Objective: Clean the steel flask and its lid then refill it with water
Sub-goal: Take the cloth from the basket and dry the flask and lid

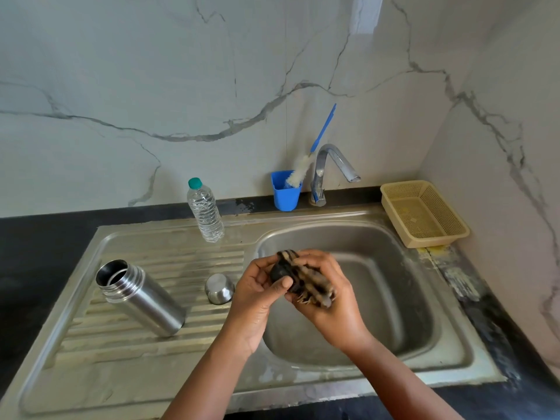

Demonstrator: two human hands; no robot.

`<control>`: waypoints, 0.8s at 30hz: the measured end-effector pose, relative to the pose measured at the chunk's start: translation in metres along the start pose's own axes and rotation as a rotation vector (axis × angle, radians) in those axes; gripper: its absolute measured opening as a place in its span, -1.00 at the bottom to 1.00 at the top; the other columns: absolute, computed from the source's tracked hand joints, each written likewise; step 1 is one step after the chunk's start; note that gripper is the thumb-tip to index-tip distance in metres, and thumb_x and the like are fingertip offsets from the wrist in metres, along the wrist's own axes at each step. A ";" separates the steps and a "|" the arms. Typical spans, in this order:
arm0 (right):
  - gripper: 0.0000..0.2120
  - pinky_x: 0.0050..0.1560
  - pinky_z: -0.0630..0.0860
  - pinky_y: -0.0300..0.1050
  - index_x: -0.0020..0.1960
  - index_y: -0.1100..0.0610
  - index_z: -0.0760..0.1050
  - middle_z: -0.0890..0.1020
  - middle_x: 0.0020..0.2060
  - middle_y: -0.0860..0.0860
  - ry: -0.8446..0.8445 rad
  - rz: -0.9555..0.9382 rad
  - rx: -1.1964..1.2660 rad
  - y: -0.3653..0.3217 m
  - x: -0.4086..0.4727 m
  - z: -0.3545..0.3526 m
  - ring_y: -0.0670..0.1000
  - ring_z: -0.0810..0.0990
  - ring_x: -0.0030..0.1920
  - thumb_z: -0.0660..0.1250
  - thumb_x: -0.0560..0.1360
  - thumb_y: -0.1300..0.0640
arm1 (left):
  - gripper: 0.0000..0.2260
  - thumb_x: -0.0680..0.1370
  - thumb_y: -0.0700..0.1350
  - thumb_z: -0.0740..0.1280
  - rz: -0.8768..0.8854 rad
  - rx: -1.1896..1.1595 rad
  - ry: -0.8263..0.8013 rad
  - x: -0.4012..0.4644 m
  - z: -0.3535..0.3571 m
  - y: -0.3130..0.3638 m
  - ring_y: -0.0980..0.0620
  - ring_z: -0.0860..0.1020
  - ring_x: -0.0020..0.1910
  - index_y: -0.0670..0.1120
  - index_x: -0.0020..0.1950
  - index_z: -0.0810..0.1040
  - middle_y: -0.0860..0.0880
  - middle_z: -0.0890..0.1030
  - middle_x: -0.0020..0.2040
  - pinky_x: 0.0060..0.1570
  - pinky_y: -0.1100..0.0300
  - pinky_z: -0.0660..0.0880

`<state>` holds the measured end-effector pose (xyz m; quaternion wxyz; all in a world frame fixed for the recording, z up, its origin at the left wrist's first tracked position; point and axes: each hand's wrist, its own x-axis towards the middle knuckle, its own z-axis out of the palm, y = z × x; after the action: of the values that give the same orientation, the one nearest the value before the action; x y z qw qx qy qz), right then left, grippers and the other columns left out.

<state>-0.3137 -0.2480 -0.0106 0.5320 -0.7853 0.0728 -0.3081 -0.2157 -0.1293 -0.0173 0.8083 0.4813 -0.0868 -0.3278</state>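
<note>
Flask (142,298) stands uncapped on the ribbed drainboard (121,334) of the steel sink (363,298), left of the basin, its open mouth tilted toward the upper left in the head view. Steel cup (219,288) rests upside down on the drainboard, just right of the flask and apart from it.

Both hands are over the left part of the basin. Left hand (257,286) has its grip clamped on a dark round lid (280,272), thumb across the lid's front. Right hand (330,295) has its grip clamped on a striped scrubber (312,283), which is pressed against the lid.

Plastic water bottle (205,211) with a green cap stands upright at the back edge of the drainboard. Blue holder (286,192) stands on the dark surface (36,253) behind the sink, with a blue-handled bottle brush (306,165) leaning in it. Tap (328,169) rises just right of the holder, spout pointing right. Beige basket (424,212) sits on the surface at the right rear corner of the sink.
</note>
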 end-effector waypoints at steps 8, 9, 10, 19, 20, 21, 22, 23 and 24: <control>-0.50 0.03 0.61 0.14 0.14 0.14 0.56 0.65 0.06 0.03 0.097 0.157 0.148 0.006 0.006 -0.008 0.11 0.66 0.07 0.56 0.28 0.43 | -0.52 0.32 -0.20 0.61 -0.054 0.171 -0.077 -0.003 0.003 0.008 0.00 0.64 0.07 -0.06 0.21 0.63 -0.14 0.69 0.08 0.04 0.19 0.56; -0.52 0.11 0.58 0.06 0.13 0.12 0.57 0.61 0.11 -0.01 0.074 0.006 -0.015 0.006 0.005 -0.009 0.06 0.62 0.15 0.53 0.29 0.43 | -0.50 0.27 -0.10 0.65 -0.069 0.148 -0.101 -0.002 0.003 0.008 0.01 0.64 0.07 -0.04 0.19 0.65 -0.12 0.69 0.07 0.05 0.21 0.55; -0.55 0.17 0.54 -0.02 0.13 0.12 0.59 0.58 0.16 -0.03 0.045 -0.120 -0.136 0.007 0.004 -0.009 0.03 0.58 0.20 0.52 0.30 0.42 | -0.45 0.20 -0.03 0.68 -0.074 0.120 -0.121 -0.001 0.001 0.008 0.01 0.64 0.07 -0.05 0.16 0.66 -0.11 0.69 0.07 0.05 0.20 0.56; -0.68 -0.19 0.63 0.01 0.11 0.24 0.63 0.70 -0.06 0.23 -0.009 0.538 0.551 -0.011 0.010 -0.014 0.22 0.70 -0.13 0.53 0.37 0.29 | -0.54 0.24 -0.24 0.62 0.125 0.174 -0.075 -0.004 -0.005 0.006 0.01 0.66 0.07 -0.09 0.11 0.65 -0.12 0.70 0.04 0.01 0.25 0.57; -0.71 -0.17 0.64 0.05 0.09 0.26 0.64 0.70 -0.05 0.27 0.039 0.614 0.623 -0.011 0.009 -0.012 0.24 0.69 -0.12 0.51 0.37 0.30 | -0.55 0.27 -0.31 0.56 0.172 0.214 -0.068 -0.004 -0.004 0.005 -0.02 0.65 0.10 -0.12 0.13 0.62 -0.13 0.69 0.07 0.04 0.25 0.56; -0.71 -0.10 0.64 0.13 0.08 0.29 0.64 0.69 -0.03 0.29 0.087 0.683 0.684 -0.011 0.009 -0.009 0.26 0.68 -0.08 0.50 0.35 0.32 | -0.56 0.30 -0.34 0.55 0.232 0.258 -0.072 -0.003 -0.004 0.003 -0.04 0.63 0.15 -0.13 0.15 0.60 -0.15 0.67 0.12 0.08 0.23 0.55; -0.69 -0.03 0.63 0.20 0.07 0.31 0.63 0.68 -0.02 0.30 0.129 0.747 0.733 -0.011 0.009 -0.008 0.28 0.68 -0.06 0.50 0.33 0.34 | -0.57 0.33 -0.33 0.56 0.305 0.310 -0.088 -0.002 -0.005 0.001 -0.07 0.61 0.20 -0.12 0.15 0.60 -0.15 0.63 0.17 0.14 0.21 0.53; -0.67 0.00 0.60 0.22 0.07 0.32 0.63 0.68 -0.02 0.30 0.155 0.802 0.763 -0.012 0.009 -0.007 0.29 0.67 -0.05 0.49 0.30 0.36 | -0.59 0.35 -0.29 0.57 0.383 0.365 -0.108 -0.001 -0.006 -0.001 -0.09 0.58 0.24 -0.08 0.15 0.60 -0.13 0.60 0.20 0.18 0.19 0.52; -0.66 0.01 0.60 0.21 0.06 0.34 0.63 0.68 -0.02 0.30 0.171 0.846 0.774 -0.013 0.009 -0.006 0.28 0.67 -0.06 0.49 0.29 0.36 | -0.60 0.36 -0.23 0.58 0.458 0.431 -0.120 0.000 -0.010 -0.003 -0.11 0.55 0.26 -0.03 0.15 0.60 -0.09 0.58 0.22 0.20 0.16 0.51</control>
<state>-0.3128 -0.2510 0.0057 0.8495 -0.4088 0.3050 -0.1353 -0.2130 -0.1230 -0.0247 0.7340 0.5892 -0.3078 -0.1394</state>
